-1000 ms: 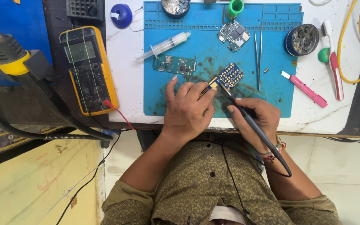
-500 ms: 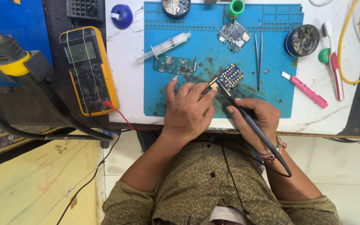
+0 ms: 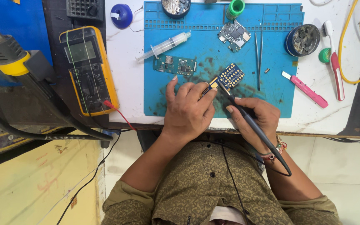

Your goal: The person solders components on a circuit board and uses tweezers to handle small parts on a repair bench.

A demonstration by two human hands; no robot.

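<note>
So the left hand (image 3: 188, 109) is down on the blue silicone mat (image 3: 176, 93) near the front edge of the worktop (image 3: 126, 96), fingers curled mostly closed, with the fingertips pinching a small yellowish piece right at the corner of the little blue circuit board (image 3: 231, 76). That board sits roughly mid-mat, tilted diagonally, its gold pad grid facing up. The right hand (image 3: 255, 116) is wrapped closed around a black soldering iron (image 3: 246, 114) in a pen grip, tip angled onto the same corner where the left fingers are, cord trailing back off the front edge over the person's shirt. My take on the board: it looks light and stiff, thin enough to skate around on the mat if it isn't pinned, and fragile around those pads, so I'd hold it by the bare edges or a corner and stay off the gold grid. Other stuff around: a long green circuit board (image 3: 175, 65) just behind the left hand, a syringe (image 3: 165, 45) lying diagonally across the mat's left edge, another small board (image 3: 234, 35) toward the back, tweezers (image 3: 258, 58) to the right of the blue board, a pink utility knife (image 3: 305, 89) just off the mat's right edge, and a yellow multimeter (image 3: 89, 68) beyond the worktop's left edge.
</note>
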